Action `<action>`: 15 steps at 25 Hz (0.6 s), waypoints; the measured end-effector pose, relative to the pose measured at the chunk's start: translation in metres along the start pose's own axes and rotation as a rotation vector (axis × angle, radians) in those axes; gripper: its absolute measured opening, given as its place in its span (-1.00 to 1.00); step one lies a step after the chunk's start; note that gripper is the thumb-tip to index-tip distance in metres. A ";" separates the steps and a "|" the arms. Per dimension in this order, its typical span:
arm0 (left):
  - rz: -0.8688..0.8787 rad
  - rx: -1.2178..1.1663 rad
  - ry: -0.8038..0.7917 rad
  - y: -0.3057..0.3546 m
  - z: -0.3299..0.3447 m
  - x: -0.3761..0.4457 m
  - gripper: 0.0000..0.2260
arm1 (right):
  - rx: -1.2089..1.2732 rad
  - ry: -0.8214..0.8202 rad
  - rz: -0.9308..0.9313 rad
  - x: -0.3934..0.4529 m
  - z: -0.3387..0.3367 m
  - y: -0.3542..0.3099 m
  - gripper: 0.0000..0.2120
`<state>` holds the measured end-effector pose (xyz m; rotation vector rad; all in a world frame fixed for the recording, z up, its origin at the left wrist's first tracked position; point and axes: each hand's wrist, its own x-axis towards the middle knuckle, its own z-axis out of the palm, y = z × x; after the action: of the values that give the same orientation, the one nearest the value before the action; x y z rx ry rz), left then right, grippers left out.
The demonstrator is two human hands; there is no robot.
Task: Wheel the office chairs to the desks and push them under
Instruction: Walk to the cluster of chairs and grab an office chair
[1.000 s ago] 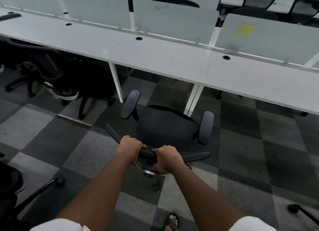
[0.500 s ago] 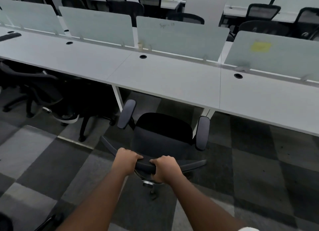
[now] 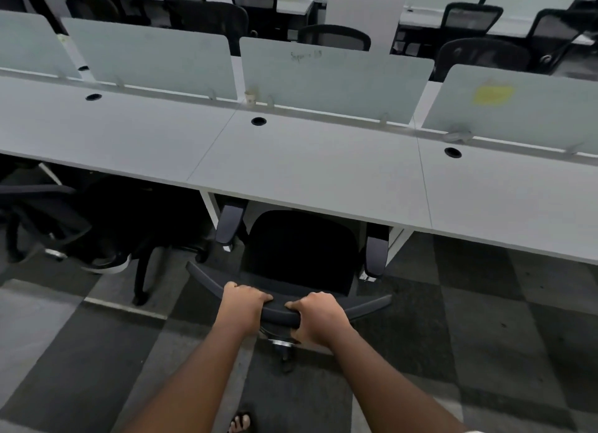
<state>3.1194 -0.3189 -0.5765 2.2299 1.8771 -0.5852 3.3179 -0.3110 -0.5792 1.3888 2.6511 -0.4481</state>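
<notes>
a black office chair [image 3: 299, 254] is seen from above, straight ahead of both hands, its seat front and armrest tips already tucked under the near edge of the long white bench [image 3: 310, 174]. the curved top rail of the backrest runs left to right and is gripped side by side by the left hand [image 3: 241, 305] and the right hand [image 3: 318, 317], about equally near. the push seems to lie straight forward; clearance under the bench cannot be judged in the shadow.
</notes>
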 end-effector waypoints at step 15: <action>0.283 0.004 0.078 -0.087 -0.046 0.153 -0.46 | -0.088 -0.018 0.189 0.145 -0.044 0.042 -0.44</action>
<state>3.0636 -0.1464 -0.5848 2.4929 1.5499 -0.4593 3.2707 -0.1608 -0.5804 1.5802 2.4620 -0.3177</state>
